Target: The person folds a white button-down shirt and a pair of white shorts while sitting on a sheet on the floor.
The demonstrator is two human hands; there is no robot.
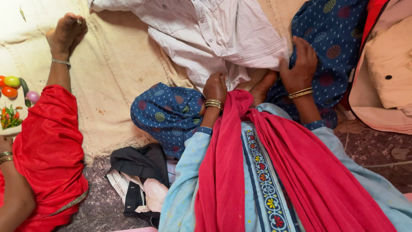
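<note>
White shirt (214, 34) lies crumpled on a cream floor mat (116, 77), overlapping blue dotted cloth (169, 114). Left hand (214, 88) has fingers curled, gripping the shirt's lower edge. Right hand (300, 64) presses down with fingers closed on the blue cloth beside the shirt. Another person's foot (64, 34) rests nearby.

light blue sleeves, gold bangles on both wrists, a pink-red scarf over an embroidered front panel.
</note>
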